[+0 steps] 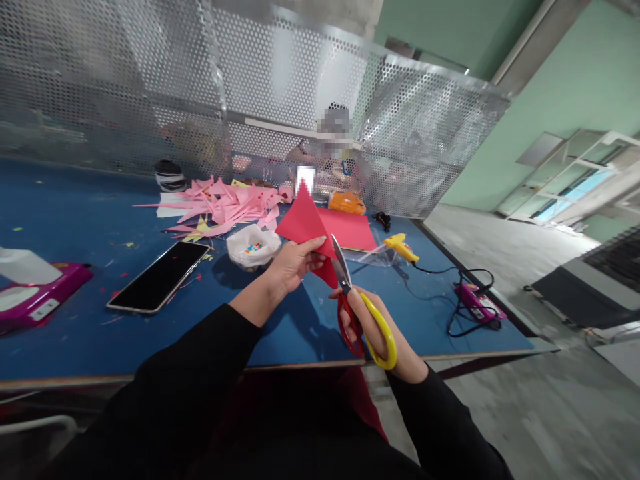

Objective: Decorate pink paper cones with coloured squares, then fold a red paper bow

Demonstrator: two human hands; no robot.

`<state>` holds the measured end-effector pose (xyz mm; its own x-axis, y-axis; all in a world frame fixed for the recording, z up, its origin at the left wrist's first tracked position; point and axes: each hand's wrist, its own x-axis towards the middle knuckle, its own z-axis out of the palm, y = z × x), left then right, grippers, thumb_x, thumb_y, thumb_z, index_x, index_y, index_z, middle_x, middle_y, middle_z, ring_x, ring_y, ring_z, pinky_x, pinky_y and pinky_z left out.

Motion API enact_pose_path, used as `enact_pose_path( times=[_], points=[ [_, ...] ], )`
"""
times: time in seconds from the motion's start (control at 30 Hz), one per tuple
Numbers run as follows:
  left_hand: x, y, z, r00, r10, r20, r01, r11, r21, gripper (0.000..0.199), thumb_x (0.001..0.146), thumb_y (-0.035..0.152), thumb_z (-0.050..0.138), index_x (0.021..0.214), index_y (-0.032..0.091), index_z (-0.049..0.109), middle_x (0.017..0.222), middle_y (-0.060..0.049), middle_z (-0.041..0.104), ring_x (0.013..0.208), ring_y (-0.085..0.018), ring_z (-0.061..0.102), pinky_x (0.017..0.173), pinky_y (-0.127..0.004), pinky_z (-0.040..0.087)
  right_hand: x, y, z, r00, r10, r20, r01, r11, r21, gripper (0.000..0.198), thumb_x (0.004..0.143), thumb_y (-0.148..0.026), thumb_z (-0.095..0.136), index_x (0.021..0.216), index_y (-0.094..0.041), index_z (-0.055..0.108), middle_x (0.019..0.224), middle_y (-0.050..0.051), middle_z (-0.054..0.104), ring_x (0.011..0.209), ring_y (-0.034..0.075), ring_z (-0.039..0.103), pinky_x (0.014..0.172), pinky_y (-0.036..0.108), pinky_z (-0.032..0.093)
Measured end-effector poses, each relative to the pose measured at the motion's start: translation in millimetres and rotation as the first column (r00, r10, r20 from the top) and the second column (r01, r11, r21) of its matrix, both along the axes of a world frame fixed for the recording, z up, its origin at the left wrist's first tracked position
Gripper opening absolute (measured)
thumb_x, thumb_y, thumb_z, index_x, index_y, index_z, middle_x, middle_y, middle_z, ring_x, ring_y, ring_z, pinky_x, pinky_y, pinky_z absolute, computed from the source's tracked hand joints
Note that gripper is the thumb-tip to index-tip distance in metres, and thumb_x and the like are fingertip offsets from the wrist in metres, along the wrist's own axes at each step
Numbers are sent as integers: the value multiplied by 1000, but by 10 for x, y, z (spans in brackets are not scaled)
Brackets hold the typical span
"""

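My left hand pinches a pointed piece of red paper between thumb and fingers, above the blue table. In my right hand is a pair of scissors with one yellow and one red handle loop. Its blades point up and away from me, against the right edge of the red paper. Whether the blades are parted there I cannot tell. Behind the held piece lies a flat red sheet. A white bowl-like holder with small coloured bits stands left of my left hand.
Pink paper scraps are heaped at the back left, near a phone. A yellow glue gun lies to the right, its black cord near a purple power strip. Perforated metal panels border the table at the back.
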<state>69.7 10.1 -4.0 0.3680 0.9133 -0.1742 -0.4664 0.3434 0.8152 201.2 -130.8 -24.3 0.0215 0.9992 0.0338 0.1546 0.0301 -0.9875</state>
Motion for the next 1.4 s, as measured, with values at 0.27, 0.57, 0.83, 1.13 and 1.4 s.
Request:
enact_pose_path(
  times=[0.27, 0.57, 0.83, 1.13, 1.4],
  points=[
    [2, -6, -17, 1000, -13, -7, 13, 1000, 15, 13, 79, 17, 79, 72, 13, 69, 58, -2, 69, 50, -10, 61, 52, -21, 48, -16, 30, -86, 999, -41, -35, 40, 999, -20, 56, 94, -70, 48, 104, -16, 60, 56, -9, 45, 34, 6, 41, 34, 19, 37],
    [6, -8, -28, 1000, -22, -16, 23, 999, 22, 13, 78, 19, 80, 74, 13, 69, 59, -2, 69, 49, -10, 62, 50, -20, 48, -15, 48, -105, 996, -84, 13, 84, 995, -58, 62, 89, -75, 48, 96, -15, 62, 51, -9, 44, 32, 5, 39, 33, 17, 31],
    [4, 5, -31, 999, -24, -29, 25, 1000, 16, 16, 75, 20, 83, 73, 12, 69, 60, -2, 69, 50, -10, 61, 52, -21, 48, 5, 28, -122, 998, -56, 14, 56, 998, -5, 55, 89, -75, 48, 93, -20, 52, 55, -9, 48, 34, 6, 41, 34, 19, 36],
    [13, -30, -32, 999, -28, -23, 29, 999, 31, 14, 73, 19, 83, 74, 13, 71, 63, -3, 71, 53, -11, 62, 52, -23, 48, 16, 35, -78, 996, -86, -8, 86, 996, 0, 54, 86, -77, 52, 90, -24, 42, 58, -7, 58, 36, 7, 45, 37, 19, 38],
    [25, -1, -88, 999, 39, -4, -39, 997, 60, 20, 68, 22, 86, 79, 14, 70, 66, -3, 72, 56, -13, 65, 56, -23, 50, 48, -9, -23, 996, -35, 77, 36, 999, -19, 56, 89, -76, 47, 90, -20, 52, 62, -2, 63, 37, 8, 50, 38, 21, 40]
  ],
)
